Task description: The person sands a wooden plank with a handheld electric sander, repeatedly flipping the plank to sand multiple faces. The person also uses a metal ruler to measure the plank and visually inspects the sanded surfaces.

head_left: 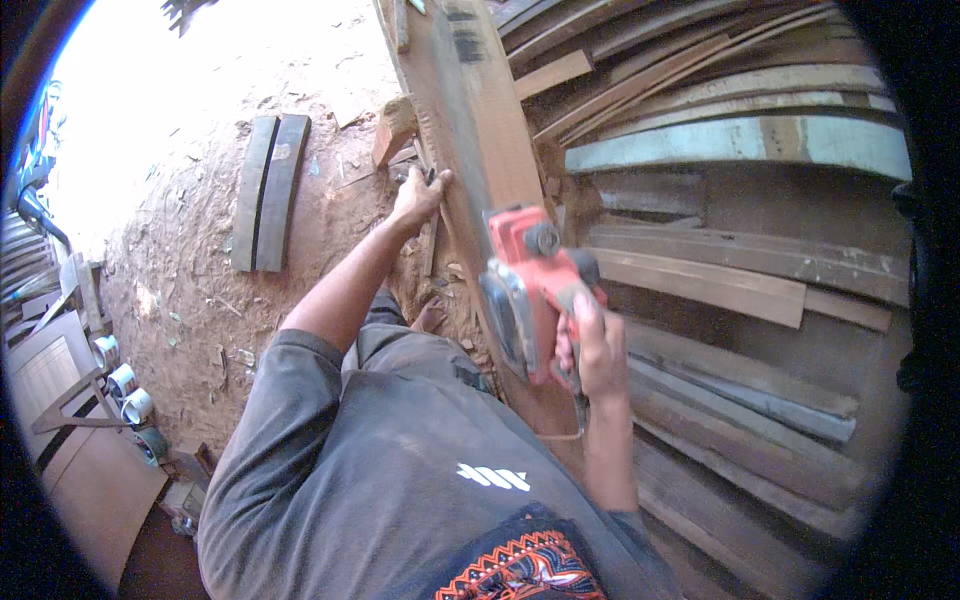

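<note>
My right hand (598,352) is wrapped round the rear handle of a red electric planer (538,300), which rests on a long wooden plank (490,130). The plank runs from the top of the view down past my right side; its surface is partly grey and partly bare brown wood. My left hand (418,200) is closed at the plank's left edge, ahead of the planer. A small dark piece shows between its fingers, too small to name. The planer's underside is hidden.
To the right lie stacked boards, one of them pale blue (740,142). Two dark short boards (270,190) lie on the dirt floor to the left, among wood scraps. A wood block (394,130) stands beside the plank. White pots (122,381) and panels are at the far left.
</note>
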### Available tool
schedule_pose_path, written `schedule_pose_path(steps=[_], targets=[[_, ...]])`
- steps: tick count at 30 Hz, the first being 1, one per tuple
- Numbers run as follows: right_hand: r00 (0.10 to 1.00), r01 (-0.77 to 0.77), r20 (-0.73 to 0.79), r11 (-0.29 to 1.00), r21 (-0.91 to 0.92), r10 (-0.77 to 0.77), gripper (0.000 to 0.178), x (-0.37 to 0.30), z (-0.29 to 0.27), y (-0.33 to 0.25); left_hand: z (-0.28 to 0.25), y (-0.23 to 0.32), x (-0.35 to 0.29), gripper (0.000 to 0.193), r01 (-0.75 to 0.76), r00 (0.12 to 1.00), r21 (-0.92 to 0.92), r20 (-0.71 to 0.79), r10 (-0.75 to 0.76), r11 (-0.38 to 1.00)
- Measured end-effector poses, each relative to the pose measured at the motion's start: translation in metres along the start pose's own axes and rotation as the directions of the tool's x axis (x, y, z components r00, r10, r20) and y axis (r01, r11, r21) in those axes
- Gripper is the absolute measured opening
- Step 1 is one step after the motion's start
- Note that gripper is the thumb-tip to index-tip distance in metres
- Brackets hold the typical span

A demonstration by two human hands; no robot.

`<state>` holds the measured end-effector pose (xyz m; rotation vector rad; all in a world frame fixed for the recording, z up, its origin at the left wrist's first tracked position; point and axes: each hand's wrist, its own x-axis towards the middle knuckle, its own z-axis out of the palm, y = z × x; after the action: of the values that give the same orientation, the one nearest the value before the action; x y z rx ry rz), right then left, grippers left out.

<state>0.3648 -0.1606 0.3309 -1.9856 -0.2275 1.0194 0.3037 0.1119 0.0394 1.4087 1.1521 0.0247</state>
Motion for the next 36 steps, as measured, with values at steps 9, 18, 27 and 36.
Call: schedule_pose_path(steps=[9,18,27,36], targets=[[0.909,0.382,0.163,0.924,0.039,-0.383,0.061,0.277,0.078,-0.188,-0.002,0.006,-0.011,0.069,-0.019,1.0,0.119,-0.022,0.022,0.993],[0.967,0.22,0.123,0.975,0.028,-0.221,0.063,0.21,0.048,-0.144,0.0,-0.021,0.019,0.063,-0.04,0.999,0.06,0.013,0.039,0.997],[0.997,0.045,0.054,0.997,0.068,-0.049,0.052,-0.029,-0.041,0.046,-0.018,-0.024,0.025,0.064,-0.067,0.995,-0.028,0.077,0.069,0.997],[0.989,-0.094,-0.106,0.987,0.133,0.108,0.06,-0.225,-0.114,0.205,-0.001,-0.107,-0.117,0.04,0.147,0.984,-0.215,0.135,-0.12,0.965]])
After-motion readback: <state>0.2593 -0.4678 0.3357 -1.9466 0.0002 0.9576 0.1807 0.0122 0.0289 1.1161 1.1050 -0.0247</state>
